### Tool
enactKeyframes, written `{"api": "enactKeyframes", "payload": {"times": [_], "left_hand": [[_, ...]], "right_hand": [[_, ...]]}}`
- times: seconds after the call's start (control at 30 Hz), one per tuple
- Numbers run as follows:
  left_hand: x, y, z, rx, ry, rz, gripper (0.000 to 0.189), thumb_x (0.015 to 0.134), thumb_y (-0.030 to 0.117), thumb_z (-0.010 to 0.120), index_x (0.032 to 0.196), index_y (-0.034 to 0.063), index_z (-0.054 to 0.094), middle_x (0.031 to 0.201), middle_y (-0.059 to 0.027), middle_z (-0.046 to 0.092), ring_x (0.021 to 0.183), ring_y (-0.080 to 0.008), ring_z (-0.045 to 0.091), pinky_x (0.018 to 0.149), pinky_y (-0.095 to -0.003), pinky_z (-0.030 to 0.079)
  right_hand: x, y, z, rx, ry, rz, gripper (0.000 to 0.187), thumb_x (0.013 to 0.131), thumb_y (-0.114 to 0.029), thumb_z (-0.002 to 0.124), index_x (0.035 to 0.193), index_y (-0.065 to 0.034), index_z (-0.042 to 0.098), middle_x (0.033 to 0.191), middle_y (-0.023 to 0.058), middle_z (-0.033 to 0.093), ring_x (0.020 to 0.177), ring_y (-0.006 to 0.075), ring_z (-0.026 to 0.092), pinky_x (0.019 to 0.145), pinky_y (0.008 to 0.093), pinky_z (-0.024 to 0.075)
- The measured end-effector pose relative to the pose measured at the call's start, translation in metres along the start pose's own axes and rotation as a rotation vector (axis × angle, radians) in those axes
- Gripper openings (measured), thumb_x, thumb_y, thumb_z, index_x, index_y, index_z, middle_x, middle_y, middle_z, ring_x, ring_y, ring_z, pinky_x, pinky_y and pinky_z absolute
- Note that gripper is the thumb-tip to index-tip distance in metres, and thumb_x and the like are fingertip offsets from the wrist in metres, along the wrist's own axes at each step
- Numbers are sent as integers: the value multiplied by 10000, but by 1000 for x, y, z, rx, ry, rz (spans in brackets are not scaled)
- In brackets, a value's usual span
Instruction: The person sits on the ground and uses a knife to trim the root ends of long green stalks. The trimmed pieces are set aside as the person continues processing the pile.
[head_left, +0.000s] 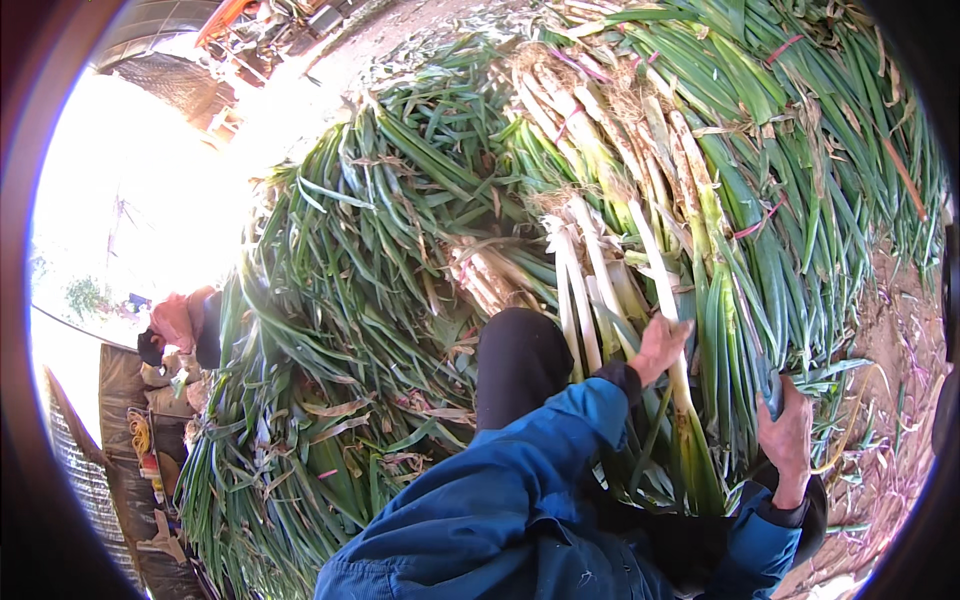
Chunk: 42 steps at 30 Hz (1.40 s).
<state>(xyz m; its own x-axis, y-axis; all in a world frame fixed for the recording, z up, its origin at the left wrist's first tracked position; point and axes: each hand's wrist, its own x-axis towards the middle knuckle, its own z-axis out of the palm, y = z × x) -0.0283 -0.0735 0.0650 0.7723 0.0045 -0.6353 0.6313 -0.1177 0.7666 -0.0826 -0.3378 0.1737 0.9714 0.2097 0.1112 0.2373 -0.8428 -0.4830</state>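
My left hand is closed around the pale shaft of a leek-like long onion. Its root end points away from me and its green leaves reach back towards my lap. In my right hand is a blue-handled tool, apparently a knife, with a thin blade-like part pointing away along the leaves. Several peeled white onion stalks lie just left of my left hand. Beyond them rest unpeeled stalks, with brown skins and dry roots, some tied with pink bands.
A large heap of green onion leaves spreads along my left side. More tied bundles lie ahead to the right. Bare soil with scattered pink strands and leaf scraps is at the right. Another person is partly visible at far left.
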Motion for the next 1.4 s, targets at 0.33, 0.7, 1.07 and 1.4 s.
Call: {"api": "enactKeyframes", "payload": {"times": [0.33,0.7,1.07,1.4], "left_hand": [[-58,1,-137,858,971,569,716,870,195,720,1432,-83,374,1376,-275,492,1272,-388,490,1047,-463,419],[67,30,31,447,358,372,369,937,255,672,1022,-96,597,894,-150,652,832,-234,644,763,-372,542],[48,38,30,-235,-250,234,487,919,303,725,1201,-68,582,1065,-86,636,931,-180,638,826,-335,548],[29,19,35,-270,-83,349,373,924,235,716,1165,-46,665,993,-70,685,890,-150,620,841,-299,490]], "right_hand": [[20,0,-12,-280,-201,98,156,750,-41,556,898,-3,587,814,259,663,812,477,641,730,559,489],[4,20,-18,-160,-98,73,179,725,-44,610,899,-4,602,793,264,659,796,471,643,732,546,494],[-5,14,-20,-23,-155,117,254,737,-114,630,958,10,619,856,252,664,843,452,641,740,522,486],[-2,40,9,-188,-20,120,124,735,1,553,858,-12,565,822,226,646,809,437,642,731,519,499]]}}
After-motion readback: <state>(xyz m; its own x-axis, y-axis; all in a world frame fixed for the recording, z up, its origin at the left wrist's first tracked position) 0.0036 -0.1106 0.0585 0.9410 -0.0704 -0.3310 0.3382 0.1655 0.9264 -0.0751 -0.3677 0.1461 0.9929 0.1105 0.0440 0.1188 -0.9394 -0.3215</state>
